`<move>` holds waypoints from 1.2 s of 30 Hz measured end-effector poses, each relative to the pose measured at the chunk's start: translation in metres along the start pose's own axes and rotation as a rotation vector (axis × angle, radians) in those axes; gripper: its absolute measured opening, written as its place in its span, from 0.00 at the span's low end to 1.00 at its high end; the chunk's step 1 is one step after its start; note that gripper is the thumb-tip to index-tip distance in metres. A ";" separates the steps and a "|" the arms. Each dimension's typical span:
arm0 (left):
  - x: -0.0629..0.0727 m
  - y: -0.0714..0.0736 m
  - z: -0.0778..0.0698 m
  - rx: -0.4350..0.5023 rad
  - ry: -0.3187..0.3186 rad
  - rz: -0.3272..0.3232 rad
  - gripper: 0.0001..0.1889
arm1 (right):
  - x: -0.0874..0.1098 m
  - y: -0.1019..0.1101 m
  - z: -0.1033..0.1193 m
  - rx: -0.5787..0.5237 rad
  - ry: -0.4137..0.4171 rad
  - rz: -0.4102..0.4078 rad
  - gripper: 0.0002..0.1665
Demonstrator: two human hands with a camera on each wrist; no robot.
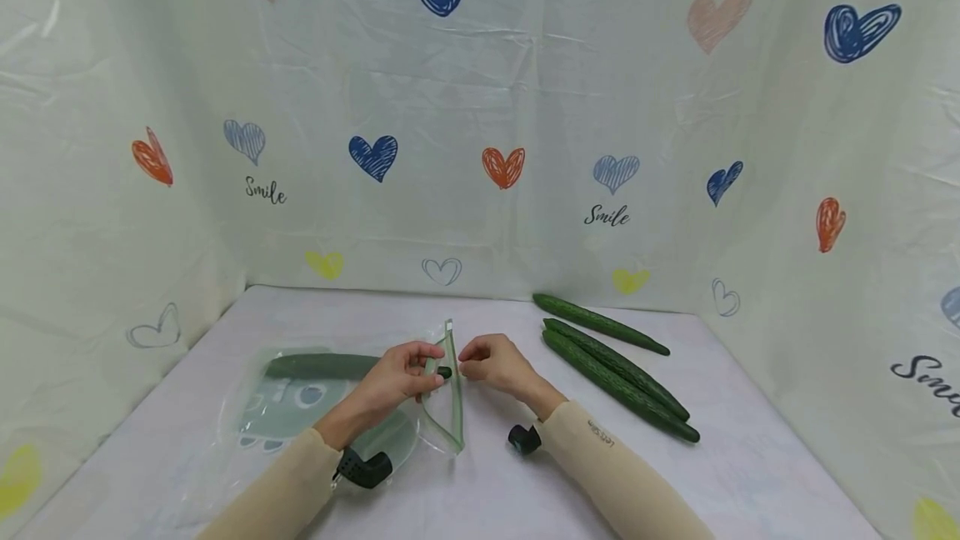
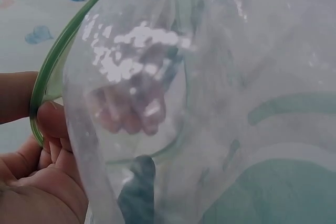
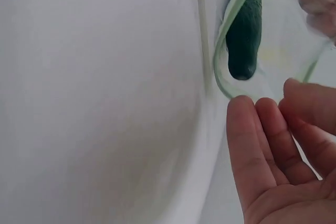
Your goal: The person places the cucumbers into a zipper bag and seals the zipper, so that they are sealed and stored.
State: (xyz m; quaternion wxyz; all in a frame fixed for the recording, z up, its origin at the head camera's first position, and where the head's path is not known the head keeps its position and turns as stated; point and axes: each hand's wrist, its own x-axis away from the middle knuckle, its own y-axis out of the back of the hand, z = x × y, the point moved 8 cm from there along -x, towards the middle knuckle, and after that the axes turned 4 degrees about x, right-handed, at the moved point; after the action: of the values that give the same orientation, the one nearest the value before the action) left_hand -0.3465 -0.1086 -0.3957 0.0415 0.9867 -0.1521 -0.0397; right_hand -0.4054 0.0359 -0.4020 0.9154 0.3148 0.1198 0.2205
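Observation:
A clear zip bag (image 1: pixel 452 407) with a green rim and a pale green cartoon print lies to the left, its mouth raised and parted. Inside is a dark green cucumber (image 1: pixel 322 366), whose rounded end (image 3: pixel 242 59) shows at the mouth in the right wrist view. My left hand (image 1: pixel 401 377) pinches one side of the rim between thumb and fingers. At the opposite side, my right hand (image 1: pixel 491 363) has thumb and forefinger together at the rim, the other fingers (image 3: pixel 244 140) fairly straight beside it. Through the film, the left wrist view shows the right hand blurred.
Several things lie on the white table (image 1: pixel 510 490): a pair of cucumbers (image 1: pixel 618 382) side by side on the right, and one more cucumber (image 1: pixel 600 323) behind them. A curtain (image 1: pixel 480 107) printed with hearts encloses the back and sides.

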 end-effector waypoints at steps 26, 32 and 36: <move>0.003 -0.002 0.000 -0.005 -0.015 0.016 0.21 | 0.086 0.106 -0.044 0.551 -0.035 -0.192 0.10; 0.002 -0.001 0.001 -0.005 -0.023 0.010 0.21 | 0.098 0.126 -0.062 0.631 -0.074 -0.201 0.17; 0.001 -0.001 0.001 -0.006 -0.020 0.012 0.21 | 0.104 0.138 -0.075 0.708 -0.105 -0.206 0.23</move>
State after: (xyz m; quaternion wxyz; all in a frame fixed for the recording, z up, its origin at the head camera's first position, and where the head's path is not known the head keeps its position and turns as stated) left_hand -0.3451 -0.1080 -0.3969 0.0431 0.9852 -0.1583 -0.0498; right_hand -0.3868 0.2223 -0.3817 0.7722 0.6089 0.1727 0.0557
